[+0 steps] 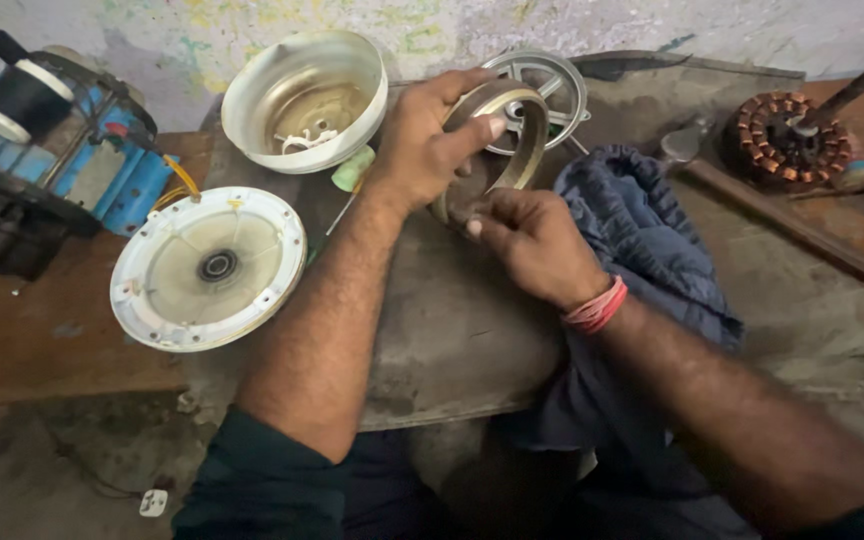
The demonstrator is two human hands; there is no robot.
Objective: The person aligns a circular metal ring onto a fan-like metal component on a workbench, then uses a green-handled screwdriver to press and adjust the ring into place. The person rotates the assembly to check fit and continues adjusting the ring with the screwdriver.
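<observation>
1. Left hand (422, 140) grips a brass-coloured metal ring (512, 130) from above, fingers wrapped over its top rim; ring stands tilted on edge over the counter (452, 330).
2. Right hand (532, 240) pinches the ring's lower edge, fingers narrow; red thread band on that wrist.
3. Blue cloth (642, 240) lies just beside the right hand.
4. White round motor cover (207, 268) with centre bearing lies to the left; cream bowl-shaped housing (304, 95) sits behind it.
5. Copper-wound stator (790, 138) is well apart, far right.
6. Judgement: keep the left grip firm, turn the ring slowly, support the lower edge.
</observation>
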